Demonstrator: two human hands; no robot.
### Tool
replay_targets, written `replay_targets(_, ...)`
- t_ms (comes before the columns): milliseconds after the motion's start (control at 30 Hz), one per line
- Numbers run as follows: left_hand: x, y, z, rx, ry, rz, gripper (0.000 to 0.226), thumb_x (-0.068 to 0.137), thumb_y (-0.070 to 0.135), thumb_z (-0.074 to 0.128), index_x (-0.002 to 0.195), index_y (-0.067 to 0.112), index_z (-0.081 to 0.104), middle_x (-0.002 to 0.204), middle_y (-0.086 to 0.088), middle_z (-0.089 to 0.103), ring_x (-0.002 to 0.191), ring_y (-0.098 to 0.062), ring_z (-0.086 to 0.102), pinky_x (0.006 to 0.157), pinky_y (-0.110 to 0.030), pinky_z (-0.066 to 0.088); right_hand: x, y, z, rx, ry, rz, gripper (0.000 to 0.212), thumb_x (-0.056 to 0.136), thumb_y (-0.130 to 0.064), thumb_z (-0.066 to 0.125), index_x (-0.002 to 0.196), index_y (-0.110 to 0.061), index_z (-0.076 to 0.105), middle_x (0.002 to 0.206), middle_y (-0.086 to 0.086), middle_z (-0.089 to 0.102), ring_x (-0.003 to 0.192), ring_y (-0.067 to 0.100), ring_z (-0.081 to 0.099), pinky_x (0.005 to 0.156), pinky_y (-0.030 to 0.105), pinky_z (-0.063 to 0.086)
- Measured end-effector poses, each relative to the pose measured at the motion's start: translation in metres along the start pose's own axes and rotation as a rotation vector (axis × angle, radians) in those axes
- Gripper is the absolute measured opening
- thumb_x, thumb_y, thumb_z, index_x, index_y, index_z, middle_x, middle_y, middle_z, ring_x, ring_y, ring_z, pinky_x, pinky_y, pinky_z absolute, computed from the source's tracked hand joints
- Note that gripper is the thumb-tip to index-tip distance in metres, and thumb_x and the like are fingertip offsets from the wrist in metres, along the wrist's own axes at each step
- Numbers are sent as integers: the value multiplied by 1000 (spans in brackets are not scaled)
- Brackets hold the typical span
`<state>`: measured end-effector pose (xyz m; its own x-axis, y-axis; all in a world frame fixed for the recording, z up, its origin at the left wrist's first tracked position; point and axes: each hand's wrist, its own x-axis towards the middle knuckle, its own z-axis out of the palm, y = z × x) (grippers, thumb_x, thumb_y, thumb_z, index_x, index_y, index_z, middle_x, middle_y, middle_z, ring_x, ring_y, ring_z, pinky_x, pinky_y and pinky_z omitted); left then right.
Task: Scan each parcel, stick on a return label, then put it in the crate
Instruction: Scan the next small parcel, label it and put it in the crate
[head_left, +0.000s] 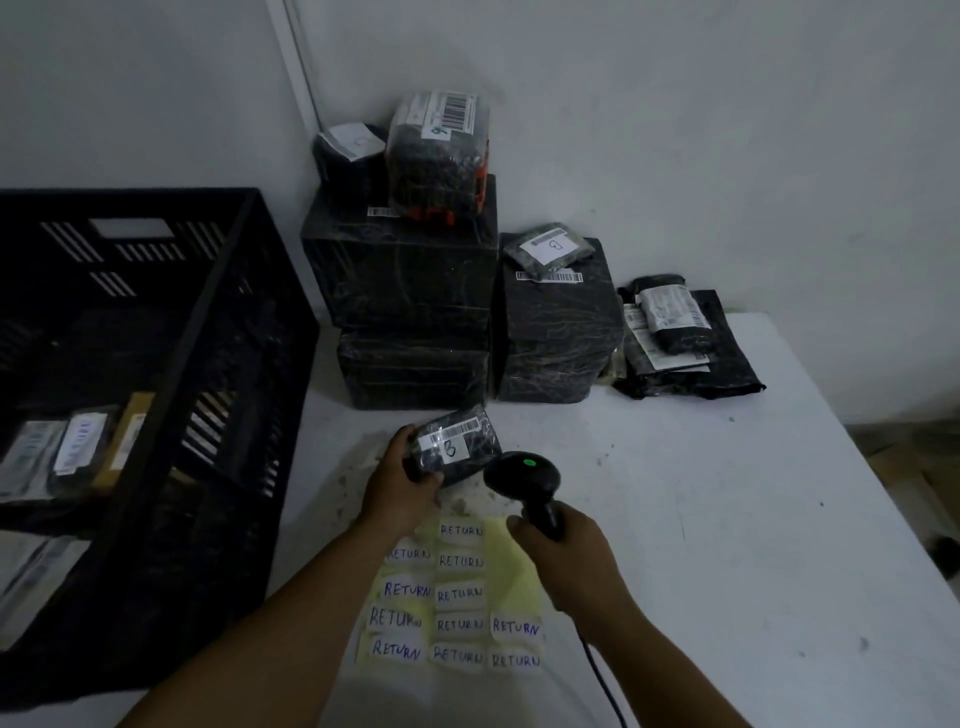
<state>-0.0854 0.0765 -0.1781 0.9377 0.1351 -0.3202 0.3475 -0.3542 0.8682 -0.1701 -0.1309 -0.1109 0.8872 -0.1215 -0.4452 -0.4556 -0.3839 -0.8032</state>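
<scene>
My left hand (402, 486) grips a small black wrapped parcel (460, 447) above the white table, its barcode and a tag marked "3" facing up. My right hand (563, 553) holds the handle of a black barcode scanner (524, 480) with a green light on top, its head right beside the parcel. Under both hands lies a yellow sheet (511, 566) with several white "RETURN" labels (460, 623). The black plastic crate (171, 364) stands at the left with a few labelled parcels inside.
Large black wrapped boxes (410, 280) are stacked against the wall, with smaller parcels (436, 150) on top. Another box (558, 327) stands to their right, and flat black mailers (670, 338) lie further right. The table's right edge (883, 493) drops to the floor.
</scene>
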Motion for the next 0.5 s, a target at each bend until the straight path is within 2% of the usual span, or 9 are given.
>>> replay_targets(133, -1, -3, 2, 20, 4, 36, 68, 87, 4, 70, 144, 29, 41, 135, 2, 58, 116, -16, 59, 90, -31, 51, -13, -14, 5, -9, -6, -61, 30, 88, -38, 69, 88, -9, 63, 62, -2, 54, 49, 9, 47, 52, 25, 43)
replay_targets(233, -2, -5, 2, 31, -1, 48, 70, 87, 5, 71, 144, 30, 40, 132, 4, 60, 113, -14, 59, 84, -25, 49, -16, -18, 7, -13, 3, -99, 29, 87, -36, 70, 82, -9, 59, 61, -3, 51, 49, 6, 42, 53, 21, 38)
replay_targets(333, -3, -6, 3, 46, -2, 49, 72, 86, 7, 73, 144, 31, 39, 131, 5, 60, 109, -12, 59, 78, -18, 47, -18, -18, 9, -23, 0, -104, 29, 87, -34, 70, 72, -17, 52, 58, -5, 48, 48, 5, 39, 53, 21, 36)
replay_targets(400, -4, -6, 2, 73, -5, 41, 74, 87, 10, 72, 147, 30, 35, 119, 10, 60, 100, -8, 58, 71, -15, 45, -19, -18, 9, -22, -5, -107, 29, 88, -33, 70, 70, -21, 50, 58, -5, 48, 48, 3, 40, 54, 20, 37)
replay_targets(467, -5, -5, 1, 106, -3, 34, 76, 87, 12, 71, 149, 31, 31, 106, 16, 54, 91, -4, 53, 69, -16, 44, -20, -18, 9, -22, -10, -113, 27, 88, -32, 69, 71, -21, 51, 59, -5, 49, 49, 2, 40, 54, 20, 37)
replay_targets(500, -6, -5, 1, 104, -4, 38, 75, 87, 11, 71, 148, 31, 32, 110, 14, 56, 93, -5, 54, 71, -18, 45, -20, -18, 10, -22, -9, -114, 27, 88, -32, 69, 71, -20, 51, 59, -5, 49, 49, 3, 40, 54, 20, 37)
